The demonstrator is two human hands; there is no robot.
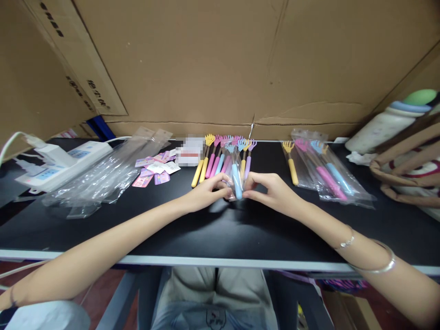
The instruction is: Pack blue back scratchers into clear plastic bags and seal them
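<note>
In the middle of the head view, a blue-handled back scratcher (235, 178) lies in a clear plastic sleeve, its claw end pointing away from me. My left hand (215, 188) pinches the sleeve's left side near the handle's end. On the other side my right hand (264, 187) is closed, thumb and finger pressed together at the sleeve's right edge. Just beyond my hands lies a row of loose back scratchers (210, 162) in yellow, pink, blue and purple. The exact grip on the thin film is hard to make out.
Empty clear sleeves (99, 174) and a white power strip (68, 160) lie left, near scattered printed cards (156, 167). To the right are bagged back scratchers (330, 178), a loose yellow one (292, 169), a bottle (385, 126) and a brown bag (405, 169). Cardboard walls (220, 64) stand behind.
</note>
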